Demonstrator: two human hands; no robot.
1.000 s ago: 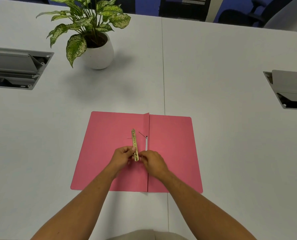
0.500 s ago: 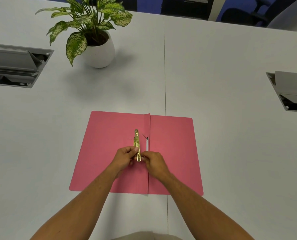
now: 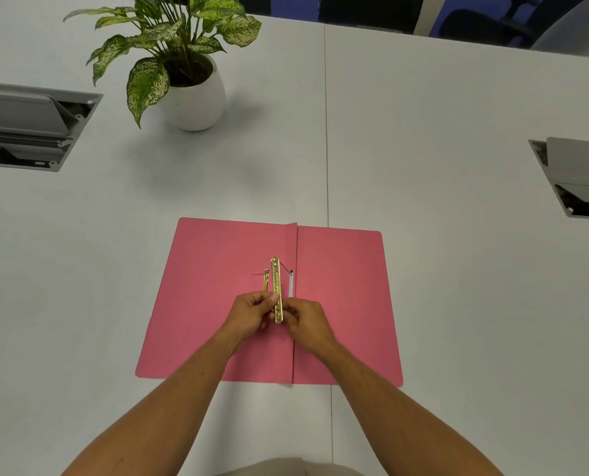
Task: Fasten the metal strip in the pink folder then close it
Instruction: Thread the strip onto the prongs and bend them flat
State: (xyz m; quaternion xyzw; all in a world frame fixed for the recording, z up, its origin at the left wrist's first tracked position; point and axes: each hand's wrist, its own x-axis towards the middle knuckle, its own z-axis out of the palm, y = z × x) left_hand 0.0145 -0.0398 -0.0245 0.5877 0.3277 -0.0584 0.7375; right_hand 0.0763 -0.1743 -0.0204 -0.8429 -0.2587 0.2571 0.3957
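Note:
The pink folder (image 3: 341, 304) lies open and flat on the white table, its spine fold running down the middle. A gold metal strip (image 3: 276, 286) stands lengthwise just left of the fold. My left hand (image 3: 252, 316) pinches its lower part from the left and my right hand (image 3: 305, 321) pinches it from the right. A thin gold prong (image 3: 266, 282) shows beside the strip on its left. A small white slot (image 3: 290, 286) sits at the fold. The strip's lower end is partly hidden by my fingers.
A potted plant in a white pot (image 3: 195, 97) stands at the back left of the table. Open grey cable boxes are set into the table at the left (image 3: 28, 128) and the right (image 3: 578, 180). A table seam (image 3: 326, 132) runs back from the folder.
The strip has shifted slightly toward the fold and stands straighter. A thin gold prong now shows to its left. Both hands keep their grip at its lower end.

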